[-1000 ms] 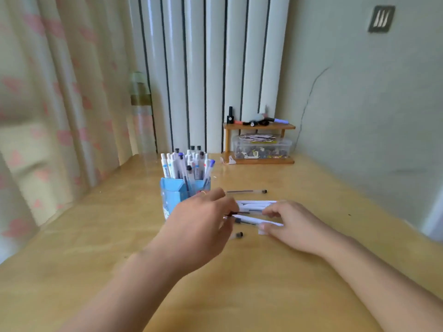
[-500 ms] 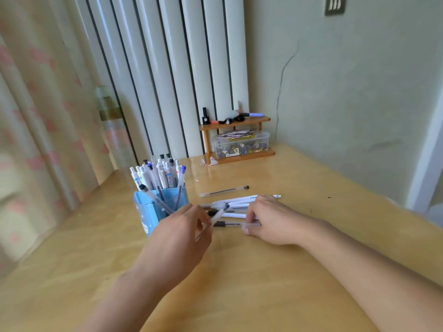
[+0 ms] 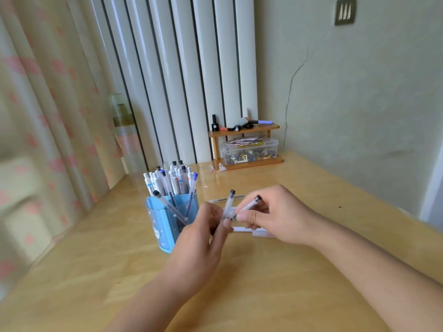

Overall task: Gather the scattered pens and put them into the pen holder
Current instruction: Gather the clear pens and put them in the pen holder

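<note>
Two hands meet above the wooden desk [image 3: 275, 295], just right of the blue pen holder [image 3: 165, 224]. The left hand [image 3: 199, 245] pinches one clear pen [image 3: 229, 204] that points up, and the right hand [image 3: 280, 216] grips a second clear pen [image 3: 250, 205], tilted; the two pens cross. The holder is full of pens and stands close to the left hand. More pens [image 3: 242, 229] lie under the right hand, mostly hidden, so their count is unclear. The near desk surface is bare, and a small shelf [image 3: 244, 130] stands against the far wall
</note>
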